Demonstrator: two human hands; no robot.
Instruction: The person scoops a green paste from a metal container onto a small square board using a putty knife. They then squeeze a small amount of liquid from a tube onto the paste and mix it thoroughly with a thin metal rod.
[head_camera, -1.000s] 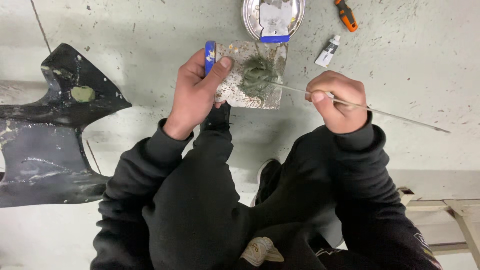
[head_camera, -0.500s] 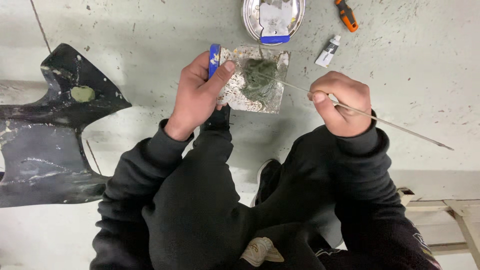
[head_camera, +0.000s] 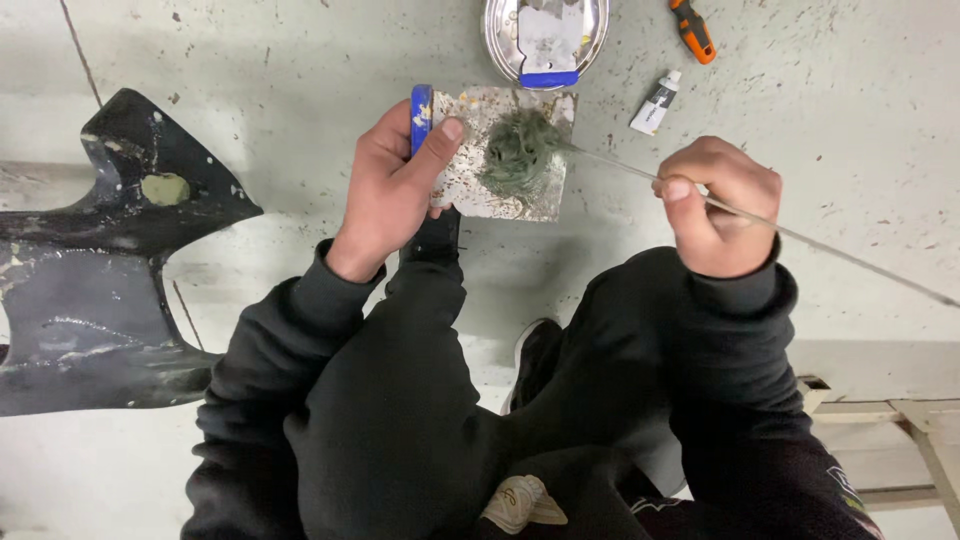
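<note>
A lump of grey-green putty (head_camera: 518, 152) is shown on a smeared spreader blade (head_camera: 500, 160) — gripped at its blue handle by the closed fingers of the left hand (head_camera: 395, 190) — and is touched by a thin rod (head_camera: 800, 235) pinched in the right hand (head_camera: 718, 205), with a round tin (head_camera: 495, 40), a small tube (head_camera: 655, 103) and a black panel (head_camera: 90, 270) lying on the floor around them.
</note>
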